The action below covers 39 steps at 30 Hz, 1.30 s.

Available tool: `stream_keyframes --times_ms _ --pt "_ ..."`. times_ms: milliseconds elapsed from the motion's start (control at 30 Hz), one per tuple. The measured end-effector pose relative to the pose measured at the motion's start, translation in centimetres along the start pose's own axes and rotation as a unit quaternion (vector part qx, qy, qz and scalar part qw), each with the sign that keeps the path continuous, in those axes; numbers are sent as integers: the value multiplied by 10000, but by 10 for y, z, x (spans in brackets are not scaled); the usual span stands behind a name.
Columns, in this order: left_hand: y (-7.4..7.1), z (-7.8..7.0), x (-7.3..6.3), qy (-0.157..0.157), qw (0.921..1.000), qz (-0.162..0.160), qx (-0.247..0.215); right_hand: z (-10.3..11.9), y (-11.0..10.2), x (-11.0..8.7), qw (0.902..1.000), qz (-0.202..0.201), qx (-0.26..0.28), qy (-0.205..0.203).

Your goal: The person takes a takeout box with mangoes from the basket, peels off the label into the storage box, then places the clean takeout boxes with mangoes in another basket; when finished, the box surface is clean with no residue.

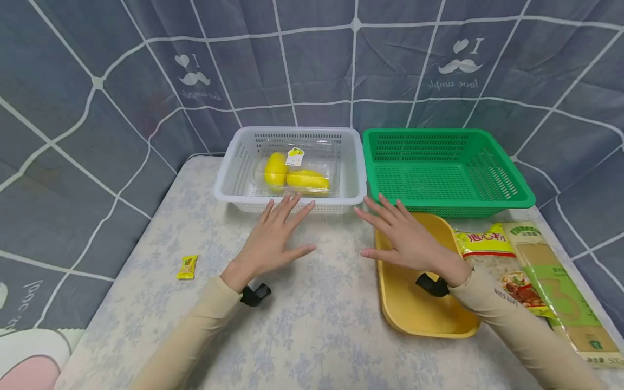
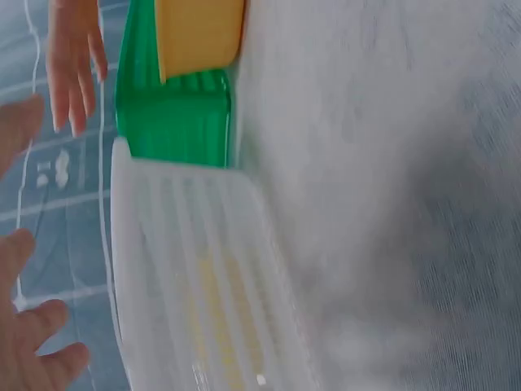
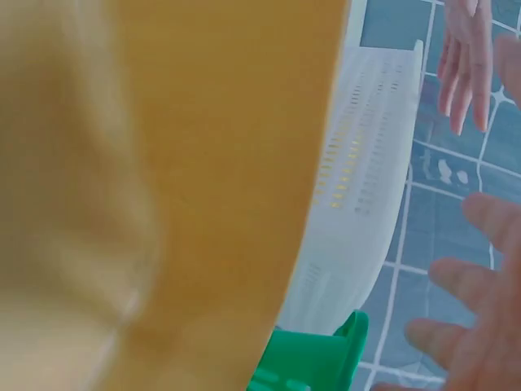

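My left hand [image 1: 270,241], fingers spread, hovers in front of the white basket [image 1: 224,187] and holds nothing. Inside that basket is a clear plastic box [image 1: 322,154] with two yellow fruits [image 1: 276,170] and a small label on it. My right hand [image 1: 407,238] is also spread and holds nothing, above the yellow tray [image 1: 424,314]. Behind it stands a green basket [image 1: 419,181] with nothing seen inside. Both wrist views show the fingers apart, with the white basket [image 2: 187,244] near the left hand and the yellow tray [image 3: 236,163] beside the right.
At the left of the table lies a small yellow wrapped packet [image 1: 187,267]. On the right are a bag of pasta [image 1: 497,265] and a long green-and-tan package [image 1: 560,292], partly behind the right forearm. A grey grid-patterned curtain [image 1: 317,65] hangs behind the baskets.
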<state>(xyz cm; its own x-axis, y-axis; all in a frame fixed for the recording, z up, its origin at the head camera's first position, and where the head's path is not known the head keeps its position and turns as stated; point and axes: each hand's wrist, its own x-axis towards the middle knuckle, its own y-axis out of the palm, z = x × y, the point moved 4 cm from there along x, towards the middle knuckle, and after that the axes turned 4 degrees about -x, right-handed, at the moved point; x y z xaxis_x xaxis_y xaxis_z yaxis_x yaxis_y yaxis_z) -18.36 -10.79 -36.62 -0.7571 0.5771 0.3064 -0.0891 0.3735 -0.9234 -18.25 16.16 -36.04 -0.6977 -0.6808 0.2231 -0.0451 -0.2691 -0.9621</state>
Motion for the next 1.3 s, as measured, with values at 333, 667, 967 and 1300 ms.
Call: stream_keyframes --times_ms 333,667,967,1300 --pt "-33 54 3 -642 9837 -1542 -659 -4 -14 12 9930 -1148 237 -165" --pt "-41 142 22 -2323 9330 -2230 -1607 -8 -23 28 9779 -2036 375 -311" --pt "-34 183 18 -3253 9030 -1729 -2208 -10 -23 37 9783 -1987 559 -168" --pt "-23 188 9 -3954 7953 -1813 -4221 -17 -24 55 9794 -1339 1419 530"
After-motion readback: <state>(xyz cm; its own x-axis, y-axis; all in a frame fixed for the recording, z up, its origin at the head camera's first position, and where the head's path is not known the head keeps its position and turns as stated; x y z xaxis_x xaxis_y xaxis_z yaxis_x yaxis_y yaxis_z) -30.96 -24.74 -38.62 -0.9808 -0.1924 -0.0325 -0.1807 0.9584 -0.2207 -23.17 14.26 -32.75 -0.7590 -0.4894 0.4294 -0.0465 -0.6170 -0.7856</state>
